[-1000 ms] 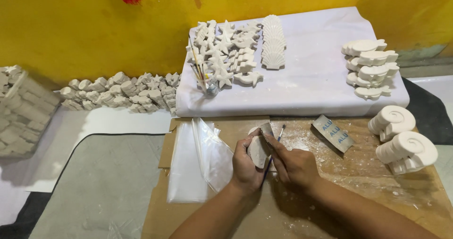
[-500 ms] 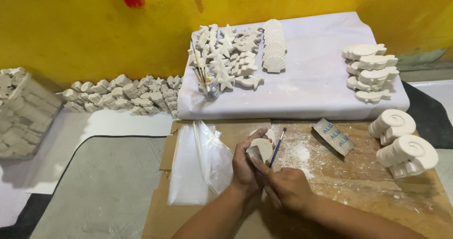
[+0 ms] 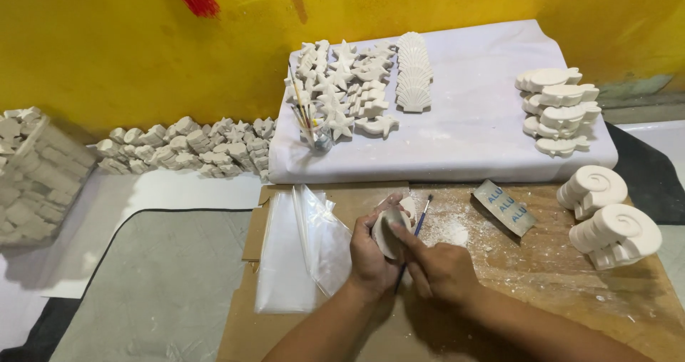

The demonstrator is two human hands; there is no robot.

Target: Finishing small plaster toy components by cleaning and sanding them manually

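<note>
Closed around a small white cast (image 3: 389, 232), the left hand (image 3: 371, 258) holds it up just above the bench (image 3: 542, 276), thumb and fingers wrapped about its lower edge. Beside it, the right hand (image 3: 439, 270) has its grip shut on a thin brush (image 3: 412, 239), whose blue handle slants up past the cast, while the forefinger lies across the cast's face. Both hands meet over a brown, dust-strewn board, where white powder (image 3: 453, 232) lies just right of the brush. Clear plastic bags (image 3: 300, 251) lie to the left of the hands, touching the left wrist. A grey sanding block (image 3: 505, 206) rests farther right, and two large spiral casts (image 3: 606, 215) stand at the right edge. Behind the board, a white cloth (image 3: 471, 133) carries rows of starfish and fish casts (image 3: 349, 91), a line of scallop shells (image 3: 412, 73), a jar of brushes (image 3: 314, 130) and a stack of flat casts (image 3: 558, 108). More casts (image 3: 185, 146) lie heaped along the yellow wall (image 3: 107, 41) at left.
</note>
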